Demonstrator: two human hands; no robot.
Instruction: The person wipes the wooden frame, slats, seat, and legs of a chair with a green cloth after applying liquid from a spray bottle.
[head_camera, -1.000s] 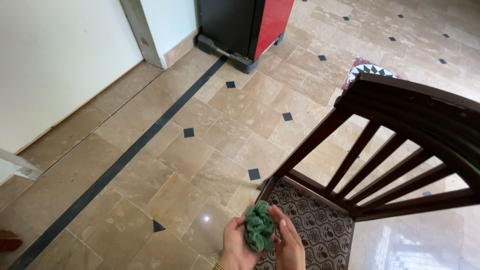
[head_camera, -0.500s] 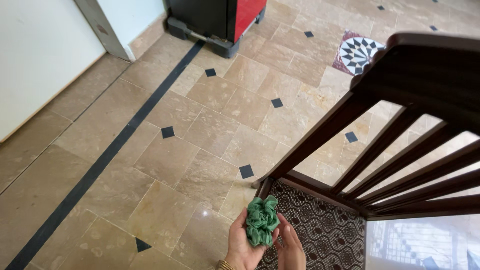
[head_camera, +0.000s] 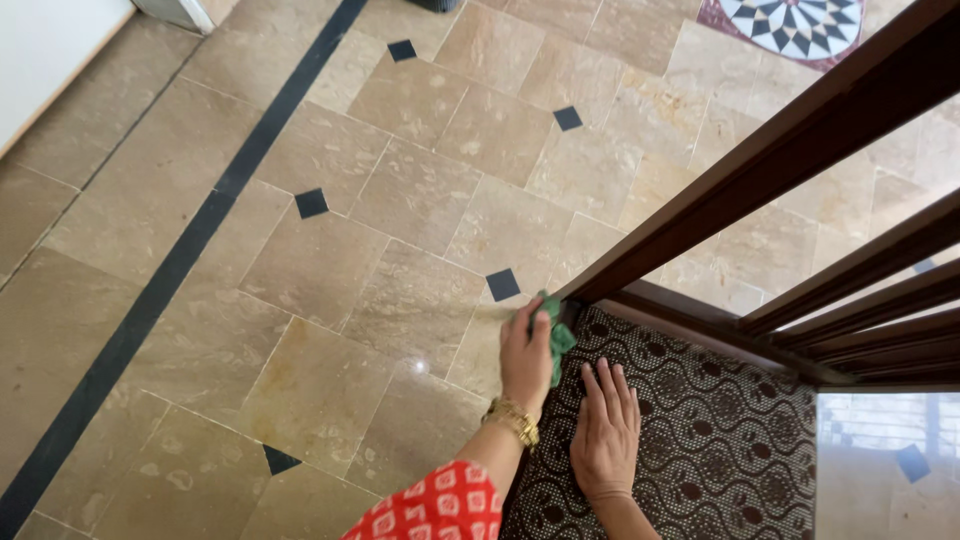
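Two hands work at a dark wooden chair (head_camera: 800, 150) on a tiled floor (head_camera: 330, 230): the left hand (head_camera: 526, 352) closes its grip on a bunched green cloth (head_camera: 556, 335), pressing it against the seat's front corner, while the right hand (head_camera: 605, 432) lies flat and open on the patterned seat (head_camera: 700, 440). Firm pressure and short strokes along the frame edge would likely serve best.

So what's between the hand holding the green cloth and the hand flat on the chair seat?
In the head view, only bare patterned seat fabric separates the left hand, gripping the green cloth, from the right hand.
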